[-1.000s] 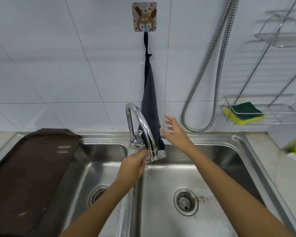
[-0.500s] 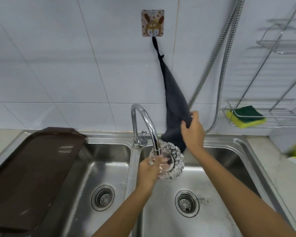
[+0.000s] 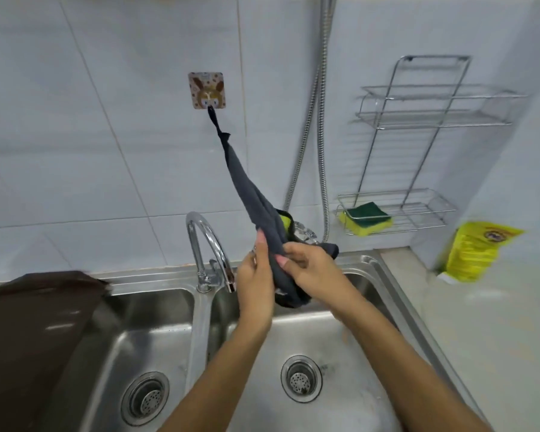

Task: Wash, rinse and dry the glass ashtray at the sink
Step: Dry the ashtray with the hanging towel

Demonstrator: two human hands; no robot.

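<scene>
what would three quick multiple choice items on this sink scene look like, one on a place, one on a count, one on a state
1. Where does the sponge sit?
A. in the wire rack
B. in the left basin
C. on the tray

2. How many drains does the sink have?
A. one
B. two
C. three

3. What state is the dark towel in?
A. folded on the counter
B. lying in a basin
C. hooked to the wall, pulled taut by both hands

Key: 1 A, it rests on the rack's lowest shelf. 2 B, one strainer per basin. 3 C, its loop is on the hook while the left hand and right hand grip it.
</scene>
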